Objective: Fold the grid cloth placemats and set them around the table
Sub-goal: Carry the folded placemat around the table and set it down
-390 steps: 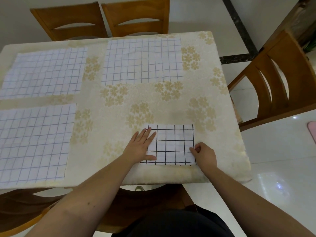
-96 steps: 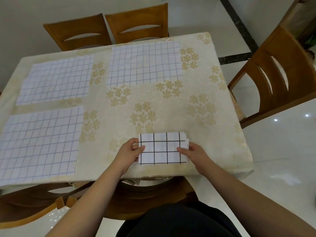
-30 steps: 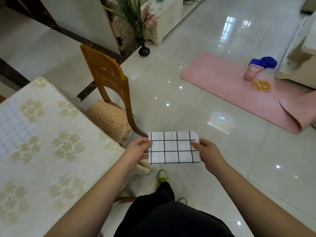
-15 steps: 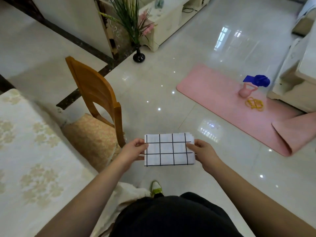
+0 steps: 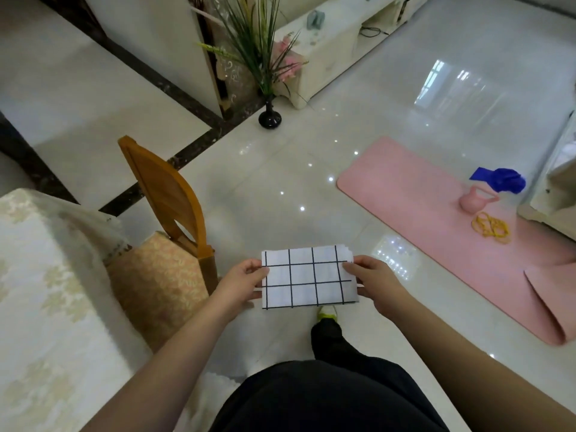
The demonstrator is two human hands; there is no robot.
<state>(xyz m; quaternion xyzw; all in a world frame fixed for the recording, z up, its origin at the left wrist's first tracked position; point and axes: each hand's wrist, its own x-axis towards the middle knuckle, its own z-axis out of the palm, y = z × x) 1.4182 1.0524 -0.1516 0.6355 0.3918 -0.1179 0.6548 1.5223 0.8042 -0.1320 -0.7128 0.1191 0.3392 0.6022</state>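
A folded white placemat with black grid lines (image 5: 307,279) is carried level above the floor, in front of my body. My left hand (image 5: 240,283) pinches its left edge and my right hand (image 5: 372,282) pinches its right edge. The table with its cream flowered cloth (image 5: 37,291) lies at the left edge of the view, and only its corner shows. The other placemats are out of view.
A wooden chair with a patterned cushion (image 5: 168,232) stands between me and the table corner. A pink mat (image 5: 436,219) with a pink jug, blue cloth and yellow rings lies on the glossy floor to the right. A black vase with a plant (image 5: 269,118) and a white cabinet (image 5: 336,42) are farther off.
I lifted the folded placemat off the table and turned right, away from it. In the last second the view kept shifting, with the table sliding further left and both hands still holding the placemat.
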